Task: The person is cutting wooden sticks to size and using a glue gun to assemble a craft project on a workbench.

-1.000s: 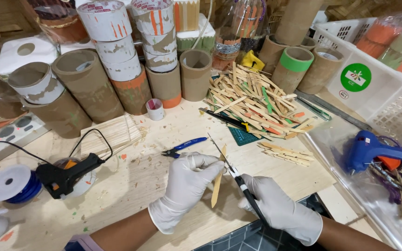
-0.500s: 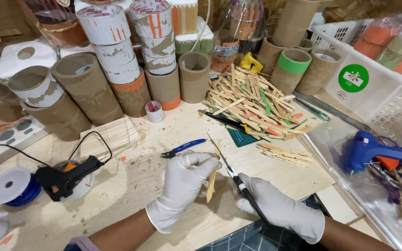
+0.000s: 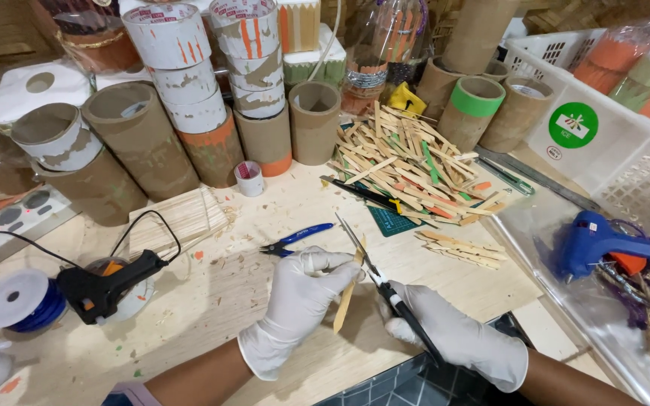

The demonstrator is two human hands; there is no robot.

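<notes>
Both hands wear white gloves. My left hand (image 3: 299, 304) pinches a thin wooden stick (image 3: 346, 301) that hangs down between the hands. My right hand (image 3: 453, 334) grips black-handled scissors (image 3: 374, 271), whose blades point up and left and sit against the upper end of the stick. Blue-handled pliers (image 3: 295, 239) lie on the wooden table (image 3: 212, 301) just beyond my left hand. A heap of wooden sticks (image 3: 408, 162), some painted green or orange, lies farther back.
Cardboard tubes (image 3: 141, 139) stand along the back. A black glue gun (image 3: 107, 286) and a blue wire spool (image 3: 20, 301) lie at left. A blue glue gun (image 3: 603, 244) rests at right by a white basket (image 3: 626, 162). A small stick bundle (image 3: 460, 248) lies nearby.
The stick has swung from pointing toward the lower left to hanging more upright, and the scissor blades have come up against its top end. Both hands stayed in place.
</notes>
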